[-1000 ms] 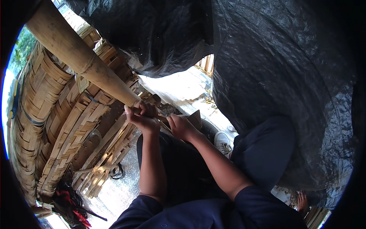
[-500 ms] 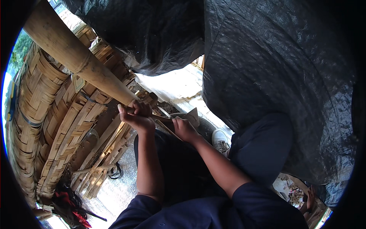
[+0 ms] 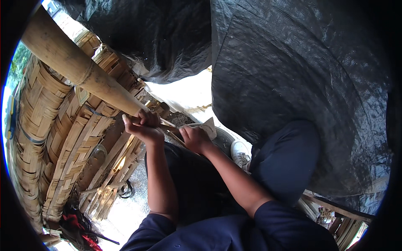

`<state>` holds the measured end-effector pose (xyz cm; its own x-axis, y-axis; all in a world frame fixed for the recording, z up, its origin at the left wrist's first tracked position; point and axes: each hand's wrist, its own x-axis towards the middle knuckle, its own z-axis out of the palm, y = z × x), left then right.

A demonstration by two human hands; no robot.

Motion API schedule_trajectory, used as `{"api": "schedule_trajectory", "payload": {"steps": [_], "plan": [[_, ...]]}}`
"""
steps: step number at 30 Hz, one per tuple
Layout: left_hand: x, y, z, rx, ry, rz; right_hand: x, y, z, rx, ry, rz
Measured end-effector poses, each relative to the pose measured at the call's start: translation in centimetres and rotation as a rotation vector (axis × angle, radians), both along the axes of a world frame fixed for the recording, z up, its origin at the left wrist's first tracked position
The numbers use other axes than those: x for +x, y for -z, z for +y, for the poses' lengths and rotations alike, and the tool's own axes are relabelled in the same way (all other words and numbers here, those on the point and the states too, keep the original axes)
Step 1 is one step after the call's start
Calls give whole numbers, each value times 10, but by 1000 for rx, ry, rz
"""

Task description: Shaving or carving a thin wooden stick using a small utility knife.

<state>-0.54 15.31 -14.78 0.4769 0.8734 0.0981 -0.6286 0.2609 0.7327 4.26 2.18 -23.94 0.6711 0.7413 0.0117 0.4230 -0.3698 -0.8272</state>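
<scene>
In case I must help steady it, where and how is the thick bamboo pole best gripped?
Probably on the lower stretch of the bamboo pole, between its raised ring and the person's left hand, coming from above: it looks slimmer there, and rolled woven mats crowd its left side.

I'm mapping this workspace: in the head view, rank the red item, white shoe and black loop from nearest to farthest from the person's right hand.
1. White shoe: right of the right hand and slightly lower.
2. Black loop: lower left, beside the bamboo strips.
3. Red item: farthest, near the picture's lower-left edge.
</scene>
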Motion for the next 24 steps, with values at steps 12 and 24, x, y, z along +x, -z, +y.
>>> {"api": "schedule_trajectory", "payload": {"steps": [12,24], "plan": [[5,1,-7,25,5,7,8,-20,-1,-37,-108,1],[10,0,-13,14,19,-10,7,60,-26,39,58,-24]]}}
